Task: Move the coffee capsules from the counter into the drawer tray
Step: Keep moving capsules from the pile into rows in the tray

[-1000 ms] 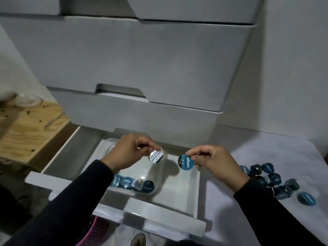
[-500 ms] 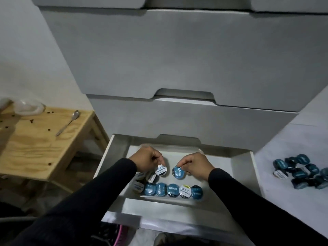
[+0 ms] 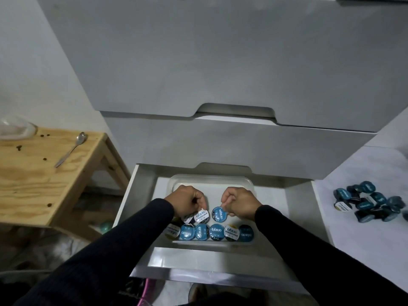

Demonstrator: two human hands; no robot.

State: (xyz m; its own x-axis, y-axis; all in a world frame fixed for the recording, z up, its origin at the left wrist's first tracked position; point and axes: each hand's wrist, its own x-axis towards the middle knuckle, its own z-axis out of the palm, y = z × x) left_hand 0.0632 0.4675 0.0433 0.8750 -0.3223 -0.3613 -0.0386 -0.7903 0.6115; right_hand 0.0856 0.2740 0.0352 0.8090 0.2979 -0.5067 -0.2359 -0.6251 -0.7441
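From the head view, both hands reach down into the open drawer (image 3: 293,208) at the foot of the white cabinet. A clear tray (image 3: 212,180) lies on the drawer floor. The left hand (image 3: 187,202) has its grip closed in a pinch on a white-lidded capsule (image 3: 201,215), held just above the tray's near row, toward the tray's left side. The right hand (image 3: 239,203) likewise has its grip closed, pinching a blue-lidded capsule (image 3: 218,214) by its edge; the two held capsules sit just beside each other near the tray's middle. Whether either one already touches the tray floor cannot be told.

Along the tray's near edge runs a row of capsules (image 3: 215,232), lids up and touching side by side: mostly blue, with a white-lidded one second from the right end and another at the left end, partly hidden under the left sleeve (image 3: 123,250).

On the white surface (image 3: 364,235) to the right of the drawer, a loose pile of blue capsules (image 3: 371,203) lies toward its far right edge, well apart from the tray.

Left of the cabinet stands a wooden table (image 3: 33,173) carrying a spoon (image 3: 70,149) near its far right corner, a clear container (image 3: 15,129) at its far left edge, and a few dark specks.
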